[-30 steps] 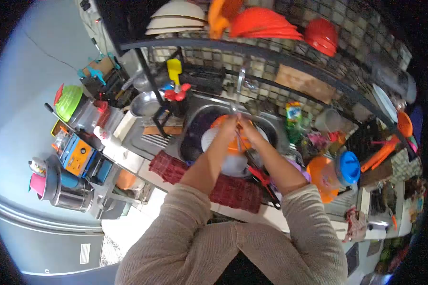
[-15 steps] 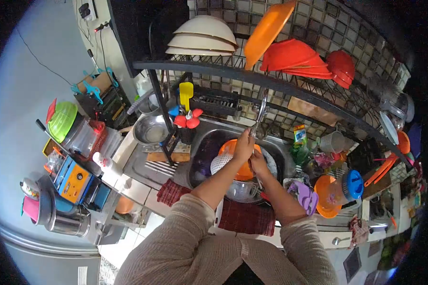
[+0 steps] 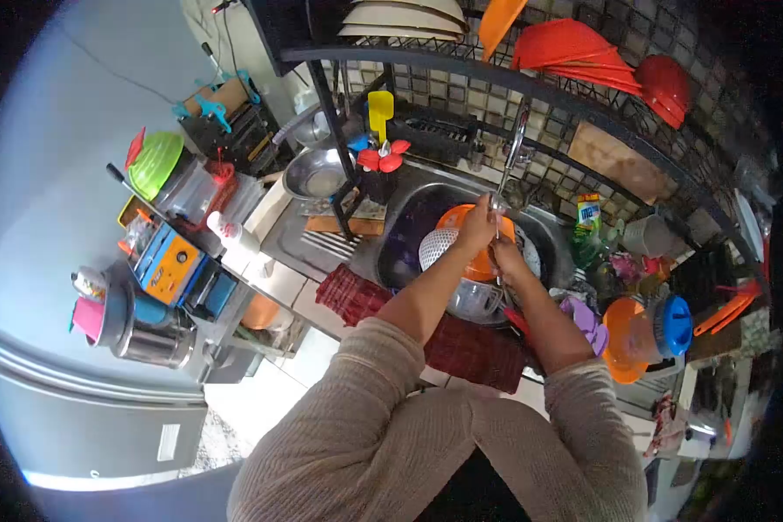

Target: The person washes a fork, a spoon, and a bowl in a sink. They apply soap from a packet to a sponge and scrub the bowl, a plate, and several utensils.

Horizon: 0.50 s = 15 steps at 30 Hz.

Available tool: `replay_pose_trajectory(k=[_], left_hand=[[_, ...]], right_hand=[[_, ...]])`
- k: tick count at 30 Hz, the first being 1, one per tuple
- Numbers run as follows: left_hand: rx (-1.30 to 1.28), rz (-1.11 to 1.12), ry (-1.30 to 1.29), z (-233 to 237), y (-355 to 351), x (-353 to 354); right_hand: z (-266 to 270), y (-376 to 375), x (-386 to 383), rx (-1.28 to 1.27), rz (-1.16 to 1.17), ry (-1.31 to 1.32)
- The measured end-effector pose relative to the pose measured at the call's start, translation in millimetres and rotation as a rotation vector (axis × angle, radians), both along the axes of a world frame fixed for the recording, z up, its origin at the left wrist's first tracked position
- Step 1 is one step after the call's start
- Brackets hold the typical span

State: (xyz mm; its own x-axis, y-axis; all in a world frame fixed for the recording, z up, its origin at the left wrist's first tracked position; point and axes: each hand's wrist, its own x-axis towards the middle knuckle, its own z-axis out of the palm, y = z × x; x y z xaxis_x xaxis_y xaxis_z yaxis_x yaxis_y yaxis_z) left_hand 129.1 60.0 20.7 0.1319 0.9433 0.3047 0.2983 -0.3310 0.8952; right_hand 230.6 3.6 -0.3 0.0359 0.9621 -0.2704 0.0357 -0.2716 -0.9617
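Note:
Both hands are close together over the sink (image 3: 393, 252), just below the end of the faucet (image 3: 518, 135). My left hand (image 3: 477, 228) has its fingers closed near the spout, around something thin that I cannot make out. Slightly lower and to the right, my right hand (image 3: 506, 258) is also closed, and a thin, shiny piece shows beside its fingers. Beneath them in the sink lie an orange basin (image 3: 455, 215), a white perforated colander (image 3: 437, 247) and a see-through or metal bowl (image 3: 474, 301). My forearms partly cover these.
Above the sink, a black dish rack (image 3: 461, 70) holds white bowls (image 3: 404, 17) and red bowls (image 3: 574, 56). A steel bowl (image 3: 320, 174) stands left. At right are an orange plate (image 3: 622, 344), a blue-lidded container (image 3: 672, 326) and a green bottle (image 3: 587, 239). Dark red cloth (image 3: 474, 352) covers the front edge.
The view has shifted, so the scene sits further right and higher. Both hands stay closed together under the faucet, with the right still just below the left.

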Motion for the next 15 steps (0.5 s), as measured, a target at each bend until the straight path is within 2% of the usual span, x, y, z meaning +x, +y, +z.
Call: replay_pose_trajectory(k=[1,3,5,6,7,9,10,11,13,15], left_hand=[[0.006,0.013,-0.008,4.9,-1.0,-0.7],[0.047,-0.108,0.211,12.1,-2.6,1.0],[0.037,-0.020,0.282,20.7,0.2,8.3],[0.012,0.061,0.360,22.6,0.5,11.4],[0.012,0.061,0.355,32.9,-3.0,11.4],[0.008,0.178,0.546,55.3,-10.7,6.4],[-0.043,0.151,0.423,60.4,-15.3,3.1],[-0.052,0.151,0.425,58.6,-16.9,2.0],[0.022,0.203,0.459,43.2,-9.4,2.0],[-0.080,0.196,0.397,17.5,5.9,2.7]], right_hand=[[-3.2,4.0,2.4,-0.008,0.019,0.094],[-8.4,3.6,6.4,-0.016,0.041,0.185],[-10.0,0.7,6.7,-0.039,-0.022,0.534],[-20.0,0.1,9.9,0.077,0.032,0.535],[-10.4,-5.7,10.7,0.078,0.032,0.530],[8.0,-20.0,13.7,-0.016,0.141,0.393],[11.6,-23.1,19.6,0.040,0.223,0.274],[8.1,-19.9,22.2,0.031,0.224,0.277],[3.8,-13.8,21.6,0.051,0.145,0.068],[2.6,-17.1,15.8,0.087,0.161,0.040]])
